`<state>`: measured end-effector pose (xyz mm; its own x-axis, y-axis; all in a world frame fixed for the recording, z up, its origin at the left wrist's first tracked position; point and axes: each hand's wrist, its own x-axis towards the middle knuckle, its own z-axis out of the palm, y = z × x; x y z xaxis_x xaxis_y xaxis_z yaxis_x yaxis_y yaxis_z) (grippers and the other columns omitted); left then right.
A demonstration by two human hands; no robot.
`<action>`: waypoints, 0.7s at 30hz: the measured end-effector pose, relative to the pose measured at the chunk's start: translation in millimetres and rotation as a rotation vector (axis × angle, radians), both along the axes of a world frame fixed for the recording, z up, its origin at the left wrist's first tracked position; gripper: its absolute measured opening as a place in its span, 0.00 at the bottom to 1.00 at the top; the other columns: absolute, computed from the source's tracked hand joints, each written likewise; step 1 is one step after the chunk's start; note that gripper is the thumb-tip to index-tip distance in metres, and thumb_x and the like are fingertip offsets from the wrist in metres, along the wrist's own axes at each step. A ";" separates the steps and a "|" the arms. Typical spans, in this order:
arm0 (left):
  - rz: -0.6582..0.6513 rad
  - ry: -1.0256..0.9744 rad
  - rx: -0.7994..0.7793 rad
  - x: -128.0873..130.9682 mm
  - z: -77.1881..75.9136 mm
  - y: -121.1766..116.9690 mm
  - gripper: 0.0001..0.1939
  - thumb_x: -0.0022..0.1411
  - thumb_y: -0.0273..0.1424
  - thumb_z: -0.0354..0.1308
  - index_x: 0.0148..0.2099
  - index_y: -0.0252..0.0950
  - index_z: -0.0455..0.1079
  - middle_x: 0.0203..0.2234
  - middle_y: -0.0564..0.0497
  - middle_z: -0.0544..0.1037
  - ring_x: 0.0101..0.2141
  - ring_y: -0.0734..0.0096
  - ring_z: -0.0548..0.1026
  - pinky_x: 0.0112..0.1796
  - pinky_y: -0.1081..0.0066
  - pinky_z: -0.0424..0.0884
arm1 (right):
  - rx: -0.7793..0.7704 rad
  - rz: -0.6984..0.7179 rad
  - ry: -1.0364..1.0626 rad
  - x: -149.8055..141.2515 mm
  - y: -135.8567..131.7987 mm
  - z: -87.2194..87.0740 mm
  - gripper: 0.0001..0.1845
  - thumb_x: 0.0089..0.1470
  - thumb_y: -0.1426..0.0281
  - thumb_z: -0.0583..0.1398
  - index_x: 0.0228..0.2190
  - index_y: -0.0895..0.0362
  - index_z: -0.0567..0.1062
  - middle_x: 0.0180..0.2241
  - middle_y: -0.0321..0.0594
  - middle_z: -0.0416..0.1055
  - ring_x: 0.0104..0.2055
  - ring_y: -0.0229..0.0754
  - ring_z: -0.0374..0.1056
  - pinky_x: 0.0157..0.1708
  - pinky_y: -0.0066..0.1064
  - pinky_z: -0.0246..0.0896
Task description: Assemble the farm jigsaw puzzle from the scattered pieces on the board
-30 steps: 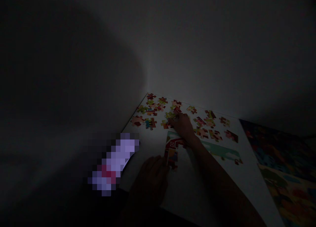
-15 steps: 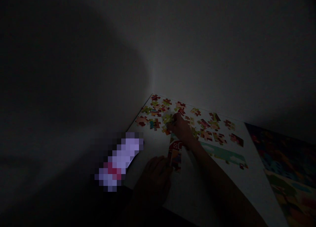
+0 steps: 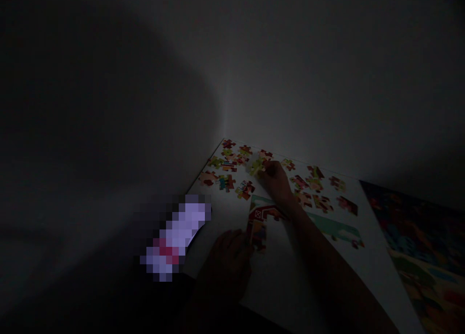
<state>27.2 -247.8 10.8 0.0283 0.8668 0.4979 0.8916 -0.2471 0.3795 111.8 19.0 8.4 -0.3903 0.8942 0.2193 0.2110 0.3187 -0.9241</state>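
Right hand (image 3: pixel 275 180) closed on a yellow-green cardboard jigsaw piece (image 3: pixel 256 167) amid scattered pieces at upper centre of the frame; left hand (image 3: pixel 225 259), its grip too dark to tell, just against a red-barn jigsaw section (image 3: pixel 258 225) at lower centre, on a white board (image 3: pixel 276 295).

A white board (image 3: pixel 276 285) fills the lower middle of the view in dim light, with its far corner against a pale wall (image 3: pixel 290 82). Scattered jigsaw pieces (image 3: pixel 301 191) cover its far half. Near the board's middle, the person's right hand (image 3: pixel 275 181) pinches a yellow-green jigsaw piece (image 3: pixel 256 166). The left hand (image 3: pixel 225 261) lies in shadow on the board's near edge, just beside a joined section showing a red barn (image 3: pixel 259 218). A pixelated purple object (image 3: pixel 178 237) sits left of the board, and a colourful picture (image 3: pixel 410 247) lies to its right.
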 end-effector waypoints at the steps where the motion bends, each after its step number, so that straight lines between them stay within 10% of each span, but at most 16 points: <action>1: -0.003 -0.001 -0.009 -0.1 -1.1 -0.3 0.20 0.60 0.20 0.49 0.53 0.36 0.71 0.49 0.46 0.78 0.51 0.59 0.75 0.51 0.55 0.75 | -0.036 -0.010 0.015 2.9 2.7 -0.5 0.16 0.45 0.61 0.61 0.36 0.52 0.64 0.31 0.33 0.66 0.30 0.39 0.63 0.31 0.31 0.59; 21: 0.004 0.068 0.105 -4.0 -2.9 3.8 0.18 0.63 0.21 0.48 0.50 0.36 0.73 0.48 0.46 0.80 0.49 0.60 0.76 0.47 0.57 0.78 | 0.007 0.016 -0.009 12.8 11.3 -14.3 0.12 0.46 0.60 0.57 0.33 0.53 0.66 0.30 0.35 0.66 0.32 0.40 0.63 0.34 0.32 0.59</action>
<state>23.1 -244.1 7.9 0.0614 0.8099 0.5833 0.9154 -0.2786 0.2905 124.5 30.3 -6.0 -0.4062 0.8864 0.2221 0.2146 0.3288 -0.9197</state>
